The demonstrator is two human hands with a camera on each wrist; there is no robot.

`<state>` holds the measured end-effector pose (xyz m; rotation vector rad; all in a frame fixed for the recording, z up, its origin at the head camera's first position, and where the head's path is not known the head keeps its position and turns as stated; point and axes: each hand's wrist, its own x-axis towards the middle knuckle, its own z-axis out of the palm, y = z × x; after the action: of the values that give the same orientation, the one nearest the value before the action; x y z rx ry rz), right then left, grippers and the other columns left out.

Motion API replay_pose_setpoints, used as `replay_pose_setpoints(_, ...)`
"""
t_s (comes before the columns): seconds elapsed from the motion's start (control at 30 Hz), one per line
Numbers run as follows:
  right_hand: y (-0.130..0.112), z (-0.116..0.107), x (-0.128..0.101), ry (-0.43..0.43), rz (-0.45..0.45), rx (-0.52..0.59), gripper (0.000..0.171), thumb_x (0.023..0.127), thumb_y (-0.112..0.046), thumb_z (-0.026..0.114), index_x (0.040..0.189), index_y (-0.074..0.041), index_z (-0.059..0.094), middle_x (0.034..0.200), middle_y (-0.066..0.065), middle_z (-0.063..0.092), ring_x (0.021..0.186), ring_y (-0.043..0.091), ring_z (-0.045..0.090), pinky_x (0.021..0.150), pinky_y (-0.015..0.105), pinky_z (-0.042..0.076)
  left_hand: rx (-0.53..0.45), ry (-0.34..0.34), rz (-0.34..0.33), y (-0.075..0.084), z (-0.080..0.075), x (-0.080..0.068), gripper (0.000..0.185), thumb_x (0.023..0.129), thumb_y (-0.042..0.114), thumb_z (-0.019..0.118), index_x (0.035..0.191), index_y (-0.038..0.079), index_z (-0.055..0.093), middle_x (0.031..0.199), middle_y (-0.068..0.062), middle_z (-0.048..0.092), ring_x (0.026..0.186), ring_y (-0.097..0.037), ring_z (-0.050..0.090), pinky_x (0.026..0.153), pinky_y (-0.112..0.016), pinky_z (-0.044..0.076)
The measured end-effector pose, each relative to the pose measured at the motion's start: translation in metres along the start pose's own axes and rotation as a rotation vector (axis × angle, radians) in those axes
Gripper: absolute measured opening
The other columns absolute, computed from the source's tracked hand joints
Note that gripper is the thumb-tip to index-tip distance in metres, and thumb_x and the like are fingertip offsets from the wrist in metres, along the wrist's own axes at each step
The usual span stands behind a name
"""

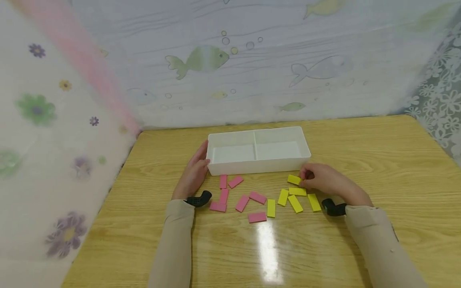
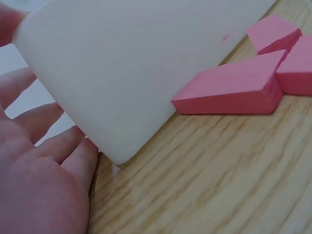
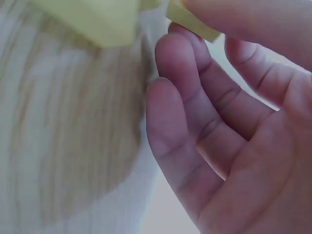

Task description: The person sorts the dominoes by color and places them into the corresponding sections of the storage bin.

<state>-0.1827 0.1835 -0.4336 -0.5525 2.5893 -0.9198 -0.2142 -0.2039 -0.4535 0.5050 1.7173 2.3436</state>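
Observation:
A white two-compartment tray point(image 1: 257, 160) stands on the wooden table point(image 1: 360, 160). My left hand point(image 1: 196, 170) rests flat against the tray's left end, fingers straight; the left wrist view shows those fingers point(image 2: 48, 141) beside the tray's rounded corner point(image 2: 107, 83). My right hand point(image 1: 305, 177) pinches a yellow block point(image 1: 294, 179) just in front of the tray's right end. In the right wrist view that yellow block point(image 3: 192, 22) sits between the fingertips, with another yellow block point(image 3: 92, 19) blurred to its left.
Several pink blocks point(image 1: 242, 203) lie scattered in front of the tray's left half, seen close as pink blocks point(image 2: 229, 90) in the left wrist view. Several yellow blocks point(image 1: 295, 203) lie by the right hand. Patterned curtains enclose the table at back and sides.

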Motion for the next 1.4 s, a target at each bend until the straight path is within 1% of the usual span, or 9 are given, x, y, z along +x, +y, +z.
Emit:
replay_pose_setpoints(0.23,-0.004,-0.003,-0.006,0.002,-0.004,0.043,0.011,0.083,-0.016,0.058,0.091,-0.011,0.052,0.084,0.002,0.053,0.076,0.017,0.048,0.067,0.031,0.041,0.072,-0.030,0.008,0.003,0.005,-0.002,0.057,0.093,-0.005,0.031,0.144,0.008,0.007,0.149,-0.003,0.003,0.135,-0.019,0.002,0.106,-0.042,0.008)
replay_pose_setpoints(0.33,-0.005,-0.004,-0.006,-0.017,-0.014,0.116,0.012,0.087,-0.013,0.052,0.098,-0.009,0.052,0.086,0.005,0.054,0.074,0.019,0.051,0.067,0.033,0.043,0.070,-0.034,0.009,0.004,0.005,-0.002,0.058,0.093,-0.003,0.033,0.144,0.009,0.007,0.149,-0.002,0.004,0.134,-0.015,0.005,0.106,-0.037,0.012)
replay_pose_setpoints(0.47,-0.005,-0.006,-0.006,-0.047,-0.038,0.188,0.010,0.092,-0.013,0.046,0.097,-0.008,0.053,0.082,0.008,0.053,0.067,0.021,0.051,0.062,0.032,0.044,0.045,-0.029,0.011,0.004,0.004,-0.001,0.058,0.093,-0.002,0.034,0.144,0.010,0.008,0.149,0.001,0.006,0.133,-0.009,0.009,0.105,-0.032,0.016)
replay_pose_setpoints(0.67,-0.006,-0.007,-0.006,-0.056,-0.044,0.245,0.013,0.093,-0.018,0.046,0.096,-0.008,0.055,0.082,0.010,0.054,0.069,0.022,0.051,0.064,0.032,0.045,0.050,-0.039,0.013,0.001,0.004,-0.001,0.058,0.093,-0.005,0.031,0.144,0.009,0.007,0.149,-0.004,0.003,0.135,-0.018,0.001,0.106,-0.042,0.007)
replay_pose_setpoints(0.73,-0.006,-0.007,-0.007,-0.044,-0.043,0.264,0.016,0.093,-0.022,0.048,0.098,-0.009,0.055,0.084,0.012,0.055,0.071,0.024,0.052,0.066,0.034,0.045,0.058,-0.041,0.018,0.001,0.004,-0.001,0.057,0.093,-0.004,0.030,0.144,0.009,0.008,0.149,-0.004,0.003,0.135,-0.019,0.000,0.106,-0.044,0.005)
replay_pose_setpoints(0.93,-0.009,-0.010,-0.010,0.005,-0.066,0.351,0.028,0.089,-0.035,0.052,0.102,-0.010,0.057,0.091,0.017,0.056,0.079,0.030,0.054,0.073,0.038,0.046,0.080,-0.017,-0.007,0.005,0.005,-0.003,0.053,0.095,0.001,0.033,0.144,0.010,0.016,0.148,0.005,0.008,0.134,-0.008,0.005,0.107,-0.035,0.009)
replay_pose_setpoints(1.17,-0.011,-0.014,-0.013,0.064,-0.040,0.409,0.031,0.089,-0.037,0.052,0.104,-0.010,0.057,0.100,0.018,0.056,0.088,0.033,0.055,0.080,0.042,0.045,0.086,-0.011,-0.014,0.005,0.005,-0.004,0.050,0.096,0.003,0.032,0.143,0.007,0.016,0.148,0.002,0.008,0.135,-0.017,0.002,0.107,-0.039,0.008)
replay_pose_setpoints(1.27,-0.011,-0.016,-0.014,0.099,-0.039,0.413,0.034,0.089,-0.038,0.051,0.107,-0.010,0.056,0.098,0.020,0.056,0.086,0.034,0.054,0.081,0.044,0.043,0.082,0.021,-0.029,0.004,0.004,-0.003,0.048,0.097,0.008,0.034,0.143,0.009,0.019,0.148,0.002,0.012,0.135,-0.017,0.008,0.107,-0.038,0.010)
replay_pose_setpoints(1.4,-0.010,-0.018,-0.014,0.168,-0.069,0.410,0.034,0.091,-0.037,0.049,0.109,-0.009,0.054,0.093,0.023,0.054,0.082,0.035,0.051,0.074,0.042,0.044,0.058,0.082,-0.055,0.001,0.002,0.001,0.047,0.095,0.013,0.042,0.141,0.015,0.029,0.145,0.005,0.020,0.132,-0.012,0.019,0.106,-0.034,0.017)
